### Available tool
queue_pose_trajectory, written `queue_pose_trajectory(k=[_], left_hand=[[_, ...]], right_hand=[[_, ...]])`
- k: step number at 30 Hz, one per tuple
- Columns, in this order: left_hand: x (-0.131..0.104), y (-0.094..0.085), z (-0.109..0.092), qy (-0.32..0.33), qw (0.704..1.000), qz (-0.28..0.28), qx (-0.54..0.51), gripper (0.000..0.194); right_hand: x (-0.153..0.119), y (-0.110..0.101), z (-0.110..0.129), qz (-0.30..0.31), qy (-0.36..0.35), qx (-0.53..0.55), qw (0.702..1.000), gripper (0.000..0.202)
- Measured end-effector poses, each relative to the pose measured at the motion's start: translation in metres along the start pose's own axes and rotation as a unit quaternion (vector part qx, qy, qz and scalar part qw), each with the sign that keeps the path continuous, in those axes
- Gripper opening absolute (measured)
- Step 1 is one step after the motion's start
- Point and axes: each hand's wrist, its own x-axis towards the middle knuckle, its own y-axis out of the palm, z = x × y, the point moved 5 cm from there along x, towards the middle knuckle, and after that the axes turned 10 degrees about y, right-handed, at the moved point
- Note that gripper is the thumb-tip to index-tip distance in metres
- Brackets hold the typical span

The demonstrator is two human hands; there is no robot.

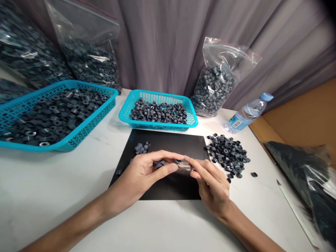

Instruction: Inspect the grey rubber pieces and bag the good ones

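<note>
My left hand (143,169) is curled over the black mat (170,185), holding small dark grey plastic rings (159,163) in its palm. Its thumb and index finger meet a dark piece near the fingertips. From the other side my right hand (214,180) pinches a flat, shiny, blade-like piece (184,165), whose exact kind I cannot make out. Its tip reaches the left fingertips, and the two index fingers almost touch. A small cluster of grey rings (142,148) lies on the mat behind my left hand; fingers hide part of it.
A loose heap of rings (227,154) lies right of the mat. Behind stand a small blue basket (160,125), a larger blue basket (76,138), filled zip bags (215,87) and a water bottle (245,113). A pale thin strip (296,213) lies at right.
</note>
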Motion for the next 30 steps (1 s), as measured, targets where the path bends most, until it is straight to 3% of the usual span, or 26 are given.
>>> queue_pose_trajectory(k=[30], left_hand=[[-0.0021, -0.0037, 0.005, -0.017, 0.999, -0.005, 0.038, 0.024]], right_hand=[[-0.0054, 0.0011, -0.0033, -0.025, -0.02, -0.056, 0.998, 0.046]])
